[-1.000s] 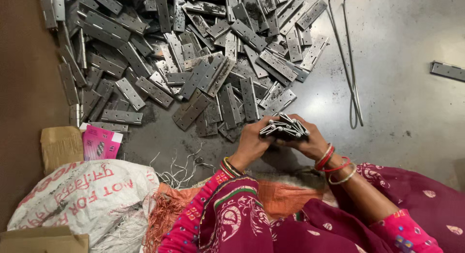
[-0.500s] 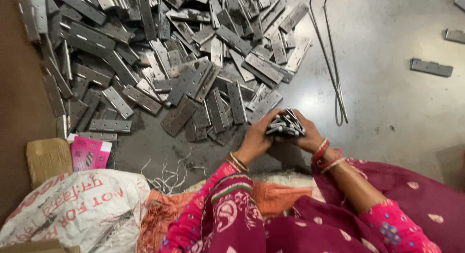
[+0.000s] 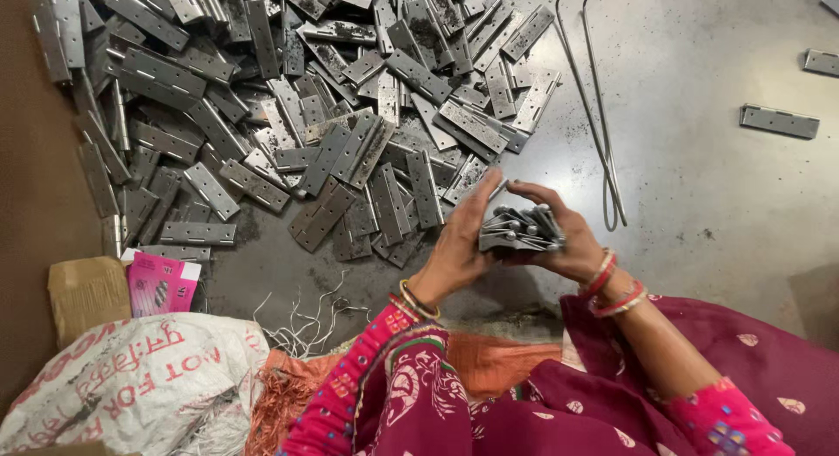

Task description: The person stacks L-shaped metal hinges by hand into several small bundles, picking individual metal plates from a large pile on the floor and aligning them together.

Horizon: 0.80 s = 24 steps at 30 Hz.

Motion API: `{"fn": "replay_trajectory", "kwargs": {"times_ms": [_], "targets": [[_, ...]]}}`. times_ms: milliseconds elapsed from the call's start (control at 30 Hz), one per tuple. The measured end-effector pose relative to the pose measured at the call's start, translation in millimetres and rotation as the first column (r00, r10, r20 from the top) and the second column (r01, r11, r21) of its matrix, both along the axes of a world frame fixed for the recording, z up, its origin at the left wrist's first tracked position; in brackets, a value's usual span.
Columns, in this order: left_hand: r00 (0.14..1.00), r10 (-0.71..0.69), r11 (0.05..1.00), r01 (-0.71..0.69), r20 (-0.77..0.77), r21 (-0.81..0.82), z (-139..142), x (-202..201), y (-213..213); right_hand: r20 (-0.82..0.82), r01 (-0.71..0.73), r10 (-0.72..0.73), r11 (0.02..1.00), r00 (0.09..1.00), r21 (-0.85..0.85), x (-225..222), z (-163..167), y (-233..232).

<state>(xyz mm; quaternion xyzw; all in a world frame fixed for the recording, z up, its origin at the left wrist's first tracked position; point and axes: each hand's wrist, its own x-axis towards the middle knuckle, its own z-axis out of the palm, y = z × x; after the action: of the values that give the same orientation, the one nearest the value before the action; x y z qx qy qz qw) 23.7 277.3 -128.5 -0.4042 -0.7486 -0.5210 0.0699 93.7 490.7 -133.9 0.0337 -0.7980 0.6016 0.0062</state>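
I see both hands meeting just in front of the person's lap, closed around a small stack of metal hinges (image 3: 522,230). The left hand (image 3: 461,245) presses its palm and fingers against the stack's left side, thumb raised toward the top, while the right hand (image 3: 559,233) wraps the far side, fingers curled over the upper edge. The stack is held above the floor — its pin ends face the camera as a cluster of small round knobs.

Just beyond the hands lies a big heap of loose hinges (image 3: 288,98), grey and dusty, spread across the dark grey floor (image 3: 717,203) from the upper left to the middle of the view. The nearest hinges of the heap lie just beside the left hand's fingertips. To the right of the heap a long bent wire (image 3: 603,133) runs from the top edge down to a loop near the right hand. Well apart, at the right, a single hinge (image 3: 780,121) lies flat, with another (image 3: 821,62) above it.

At lower left I make out a white woven sack (image 3: 131,386), a pink box (image 3: 163,284) and a brown cardboard piece (image 3: 86,290) side by side. A tangle of pale threads (image 3: 306,321) lies near the left wrist, which wears bangles (image 3: 418,300) — the right wrist carries red ones (image 3: 612,286).
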Motion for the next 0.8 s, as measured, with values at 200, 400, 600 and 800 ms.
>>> {"fn": "replay_trajectory", "kwargs": {"times_ms": [200,400,600,800], "targets": [[0.975,0.006,0.989,0.028,0.224,-0.145,-53.0,-8.4,9.0,0.054,0.044,-0.048,0.996,0.997,0.077,-7.2,-54.1,-1.5],[0.979,0.098,0.983,-0.068,0.177,-0.170,-30.7,-0.8,3.4,-0.021,0.075,-0.074,0.995,0.997,0.060,0.2,-20.0,2.4],[0.997,0.057,0.993,-0.062,-0.047,-0.104,-33.0,0.1,6.3,0.071,0.075,-0.078,0.996,0.994,0.038,-4.5,-16.8,5.5],[0.996,0.034,0.957,-0.008,0.087,-0.290,-75.0,-21.1,21.7,0.074,0.098,-0.090,0.989,0.993,-0.114,-18.4,-71.6,2.4]]}}
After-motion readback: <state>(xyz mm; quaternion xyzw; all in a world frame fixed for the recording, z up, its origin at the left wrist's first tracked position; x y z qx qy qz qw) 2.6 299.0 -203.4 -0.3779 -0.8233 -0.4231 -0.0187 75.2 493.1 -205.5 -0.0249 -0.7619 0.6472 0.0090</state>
